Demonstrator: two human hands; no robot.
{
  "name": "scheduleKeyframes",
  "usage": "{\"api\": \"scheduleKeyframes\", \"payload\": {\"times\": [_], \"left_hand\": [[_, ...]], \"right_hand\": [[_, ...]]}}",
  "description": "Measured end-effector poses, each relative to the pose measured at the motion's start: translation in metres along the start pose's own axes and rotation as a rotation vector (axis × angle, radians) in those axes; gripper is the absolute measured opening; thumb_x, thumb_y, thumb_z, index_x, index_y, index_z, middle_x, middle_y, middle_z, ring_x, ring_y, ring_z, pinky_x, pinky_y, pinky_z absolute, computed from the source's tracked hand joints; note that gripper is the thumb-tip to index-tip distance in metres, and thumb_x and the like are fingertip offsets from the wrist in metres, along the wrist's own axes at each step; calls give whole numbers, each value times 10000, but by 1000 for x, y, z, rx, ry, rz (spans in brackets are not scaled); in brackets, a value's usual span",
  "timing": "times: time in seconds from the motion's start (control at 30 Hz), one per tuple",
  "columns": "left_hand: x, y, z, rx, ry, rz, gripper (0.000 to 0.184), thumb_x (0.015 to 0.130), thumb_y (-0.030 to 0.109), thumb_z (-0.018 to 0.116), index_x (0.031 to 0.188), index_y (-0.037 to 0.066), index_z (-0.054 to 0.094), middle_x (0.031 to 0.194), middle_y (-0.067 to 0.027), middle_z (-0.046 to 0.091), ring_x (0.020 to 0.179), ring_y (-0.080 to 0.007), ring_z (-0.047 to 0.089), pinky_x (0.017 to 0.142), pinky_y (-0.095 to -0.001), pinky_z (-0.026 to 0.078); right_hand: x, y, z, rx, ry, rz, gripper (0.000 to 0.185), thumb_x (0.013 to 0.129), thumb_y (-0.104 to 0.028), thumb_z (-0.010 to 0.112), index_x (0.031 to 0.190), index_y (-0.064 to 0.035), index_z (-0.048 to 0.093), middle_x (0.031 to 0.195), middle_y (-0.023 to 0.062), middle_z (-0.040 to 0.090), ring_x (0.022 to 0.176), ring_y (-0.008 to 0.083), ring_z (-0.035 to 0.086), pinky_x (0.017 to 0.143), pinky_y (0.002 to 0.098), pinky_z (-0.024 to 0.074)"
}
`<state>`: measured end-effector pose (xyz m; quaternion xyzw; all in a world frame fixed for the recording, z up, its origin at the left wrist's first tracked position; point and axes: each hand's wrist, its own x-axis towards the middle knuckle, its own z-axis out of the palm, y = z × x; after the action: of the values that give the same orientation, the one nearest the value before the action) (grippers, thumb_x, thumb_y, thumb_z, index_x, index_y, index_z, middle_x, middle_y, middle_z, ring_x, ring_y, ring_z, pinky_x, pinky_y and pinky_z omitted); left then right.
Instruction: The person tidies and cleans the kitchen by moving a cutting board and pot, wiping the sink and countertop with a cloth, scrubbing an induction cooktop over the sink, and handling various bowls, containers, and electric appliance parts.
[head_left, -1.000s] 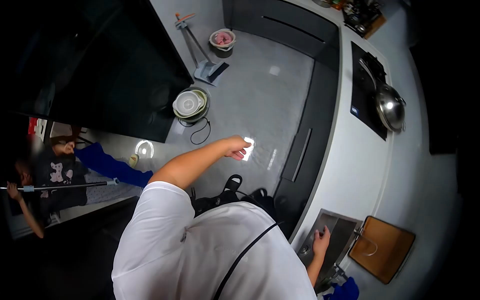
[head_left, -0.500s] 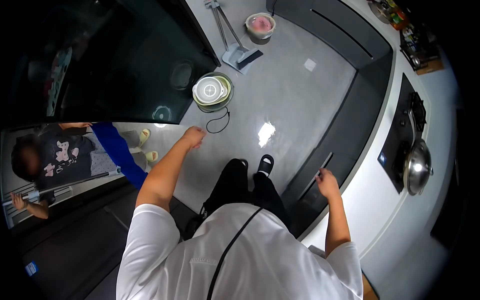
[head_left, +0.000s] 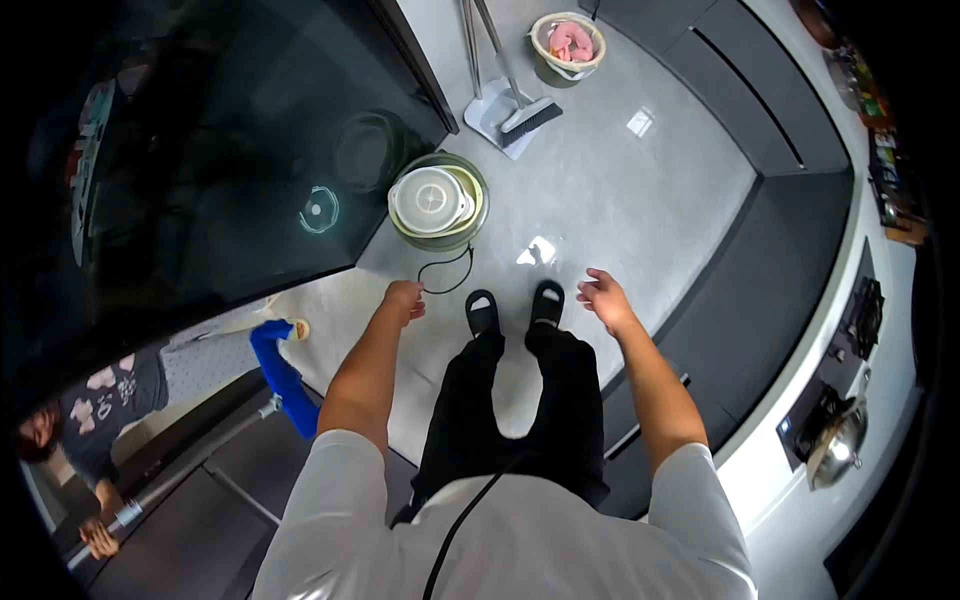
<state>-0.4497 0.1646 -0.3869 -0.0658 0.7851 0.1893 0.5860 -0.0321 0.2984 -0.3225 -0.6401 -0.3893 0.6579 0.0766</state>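
My left hand (head_left: 405,300) hangs over the floor with its fingers curled together; whether anything is inside them is hidden. Just beyond it, a thin dark loop of cord (head_left: 450,275) lies on the floor beside a stack of basins (head_left: 432,200) topped by a pale strainer. My right hand (head_left: 603,298) is held out over the floor, fingers apart and holding nothing, near my right slipper (head_left: 547,302). My left slipper (head_left: 482,313) is between the two hands.
A broom (head_left: 530,118) with a dustpan and a bin (head_left: 567,48) with a pink item stand farther off. At left, another person (head_left: 105,400) holds a pole with a blue cloth (head_left: 285,380). The counter (head_left: 770,450) with a lidded wok (head_left: 838,450) runs along the right.
My view has turned toward the basins and floor. My right hand has moved from beside the counter to over the floor, and its fingers have spread. The other person's blue cloth has moved lower.
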Motion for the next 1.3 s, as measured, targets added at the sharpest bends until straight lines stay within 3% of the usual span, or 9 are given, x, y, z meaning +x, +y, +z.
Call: {"api": "scheduleKeyframes", "payload": {"times": [0.2,0.4,0.5,0.63,0.73,0.97,1.03,1.13,1.3], "left_hand": [[168,-5,33,-346,55,-88,182,913,83,609,1076,10,575,859,-113,572,658,-226,579,611,-370,560],[333,-16,64,-678,224,-19,149,895,36,557,1025,-35,573,1033,-154,587,971,-352,597,832,-469,513],[343,1,68,-883,180,-37,198,847,-17,548,1035,42,566,931,-105,570,774,-222,553,682,-367,493],[375,-13,51,-896,121,0,220,851,-31,571,1048,66,574,928,-68,581,758,-191,539,741,-379,504],[386,-18,33,-780,-31,26,330,851,-51,603,1138,102,546,918,-31,592,758,-158,533,750,-365,516],[342,-11,33,-636,-68,71,422,828,-43,633,1199,99,489,940,-37,593,781,-142,540,753,-372,524],[293,7,51,-597,-41,145,417,820,-39,644,1184,91,489,973,-45,590,810,-146,548,768,-390,537],[193,26,80,-491,6,229,408,816,-33,655,1170,78,486,1020,-60,591,869,-167,576,817,-427,551],[-17,41,112,-236,-156,381,500,834,21,630,1307,82,480,1214,-84,589,1108,-268,590,918,-494,536]], "right_hand": [[254,70,101,176,-84,266,679,925,-121,640,1514,10,329,1057,100,650,841,167,643,698,289,540],[426,122,201,96,-61,230,752,881,-84,648,1549,-24,310,1142,105,615,882,163,612,688,281,502],[453,111,224,185,-69,97,698,851,-66,662,1494,-23,394,1138,99,616,880,158,605,679,274,496],[481,103,230,204,-320,48,470,827,-56,696,1276,-9,563,1033,84,646,834,155,616,656,270,499],[484,87,231,91,-339,96,304,819,-50,713,1101,-20,603,911,59,650,759,149,614,631,267,498],[432,69,200,266,-252,123,262,822,-61,704,1070,-44,621,871,42,650,720,128,598,642,264,491],[409,65,172,285,-236,106,264,823,-66,700,1076,-59,625,876,36,656,723,124,598,664,271,495],[330,54,118,383,-238,126,454,812,-104,717,1244,-69,581,1065,72,672,963,180,638,825,331,514],[105,36,15,731,-45,38,531,827,-70,707,1337,-88,559,1138,75,676,1015,206,651,848,363,553]]}}
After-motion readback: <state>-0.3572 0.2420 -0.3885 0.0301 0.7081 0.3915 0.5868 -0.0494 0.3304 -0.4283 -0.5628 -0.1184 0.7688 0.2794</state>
